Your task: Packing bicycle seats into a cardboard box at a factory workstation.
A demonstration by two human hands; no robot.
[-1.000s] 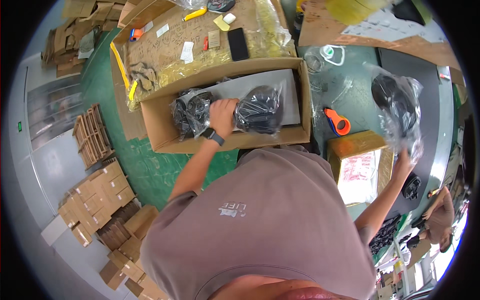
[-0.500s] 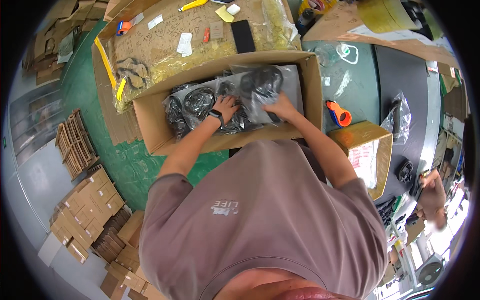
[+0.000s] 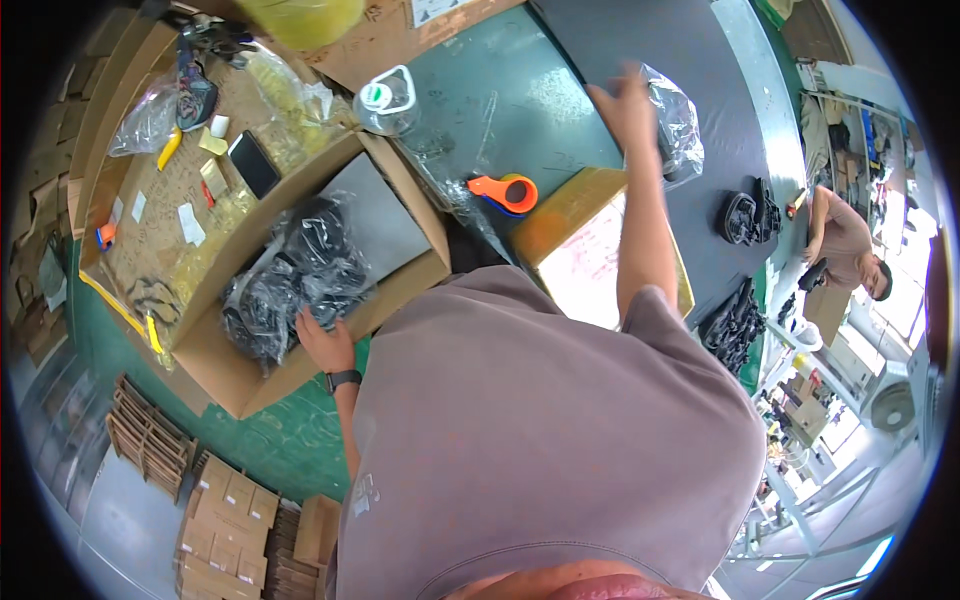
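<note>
Several black items in clear plastic bags [image 3: 320, 240] lie bunched in an open cardboard box [image 3: 405, 190]. Against the near side of these bags rests my left hand [image 3: 325, 342], fingers apart, with a dark watch on its wrist. My right hand [image 3: 630, 112] is stretched far out to the right over a dark belt-like surface [image 3: 715, 65]. Its thumb stands away from the fingers, whose tips are blurred. Right beside it lies a clear plastic bag with a dark item [image 3: 678, 130]; whether the hand touches it is unclear.
An orange and blue tape dispenser [image 3: 508, 192] and a smaller carton [image 3: 575, 215] sit right of the box. Behind are a clear plastic jug [image 3: 388, 100] and a black phone [image 3: 254, 165]. Black coiled parts [image 3: 742, 218] lie on the dark surface. Another person [image 3: 845, 240] stands far right.
My right hand has left the box and swung out right to the bag on the dark surface. My left hand remains at the bagged items. The view has turned right.
</note>
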